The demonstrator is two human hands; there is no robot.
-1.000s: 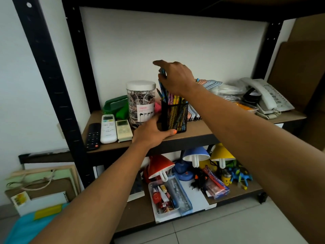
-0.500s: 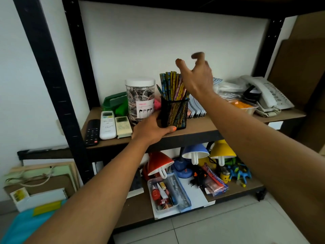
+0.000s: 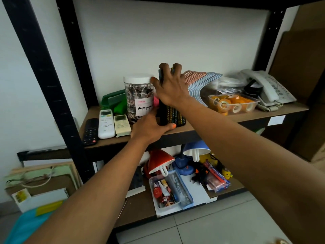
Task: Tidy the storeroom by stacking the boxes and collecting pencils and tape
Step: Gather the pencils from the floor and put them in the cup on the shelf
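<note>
A black mesh pencil cup (image 3: 173,116) full of coloured pencils stands on the upper shelf (image 3: 246,115). My left hand (image 3: 152,128) grips the cup's base from the front left, thumb along its lower edge. My right hand (image 3: 171,87) is over the top of the pencils, fingers curled round the bunch and hiding most of it. A clear plastic tub of tape rolls (image 3: 233,103) sits to the right on the same shelf.
A clear jar of earphones (image 3: 139,97) stands just left of the cup, with three remotes (image 3: 106,124) further left. Hangers (image 3: 202,83) and a white telephone (image 3: 270,87) lie to the right. Desk lamps (image 3: 160,161) and a stationery tray (image 3: 168,192) fill the lower shelf.
My right hand had lifted off to the right of the pencils, then came back down and closed over their tops. The left hand stayed on the cup's base.
</note>
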